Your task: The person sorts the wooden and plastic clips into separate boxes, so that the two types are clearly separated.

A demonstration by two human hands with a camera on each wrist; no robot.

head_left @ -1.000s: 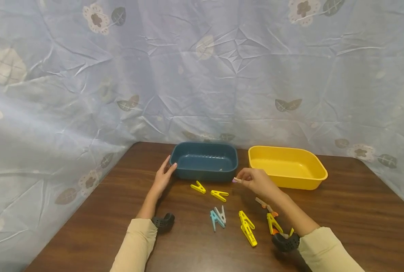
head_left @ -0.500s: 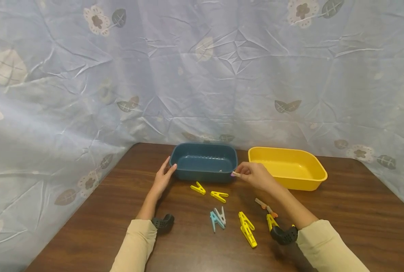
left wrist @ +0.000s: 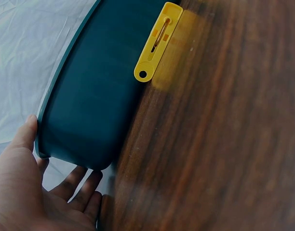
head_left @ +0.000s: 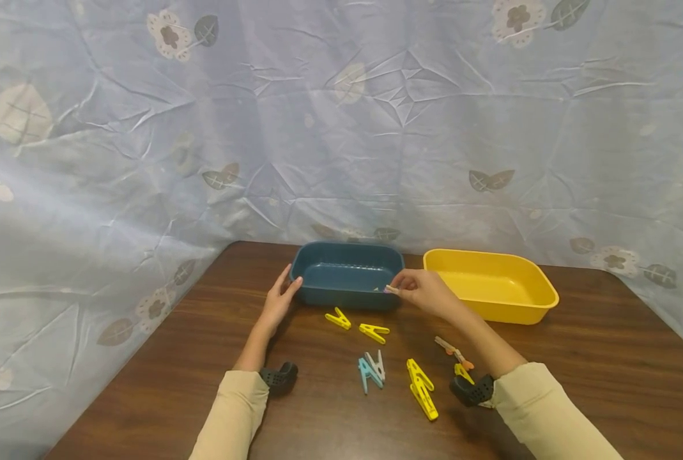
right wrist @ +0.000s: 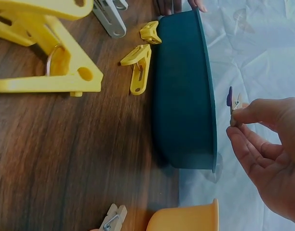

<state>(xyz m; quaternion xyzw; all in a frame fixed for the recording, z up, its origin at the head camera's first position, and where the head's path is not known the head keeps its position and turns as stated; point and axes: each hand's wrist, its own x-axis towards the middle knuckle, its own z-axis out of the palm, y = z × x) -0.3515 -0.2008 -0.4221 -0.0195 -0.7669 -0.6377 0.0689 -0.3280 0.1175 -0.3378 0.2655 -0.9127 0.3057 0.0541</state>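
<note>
- Right hand (head_left: 427, 294): we see thumb and index fingertip pinched together, holding a small wooden clothespin (right wrist: 236, 105) with a purple ornament.
- Directly under that pinch: the front rim of the blue bin (head_left: 347, 298), near its right end. Pin appears above rim level; we cannot tell whether it is over the interior.
- Left hand (head_left: 275, 303): fingers loosely spread, thumb at the rim, the others against the bin's outer left end; we see nothing picked up.
- Between the two sets of fingers, on the near side: two yellow clips (head_left: 338, 318), just in front of the bin.
- Nearer than these: a light-blue clip (head_left: 370, 375) and a grey clip (head_left: 377, 367) side by side.
- Nearer than the right fingers: long yellow clips (head_left: 423, 401), overlapping in view; wooden pins with orange ornaments (head_left: 446, 346) below the right forearm.
- Right of the right fingers: yellow bin (head_left: 502, 311).
- Beneath all, we note a brown table (head_left: 600, 345); beyond the fingers, a patterned curtain (head_left: 318, 147).
</note>
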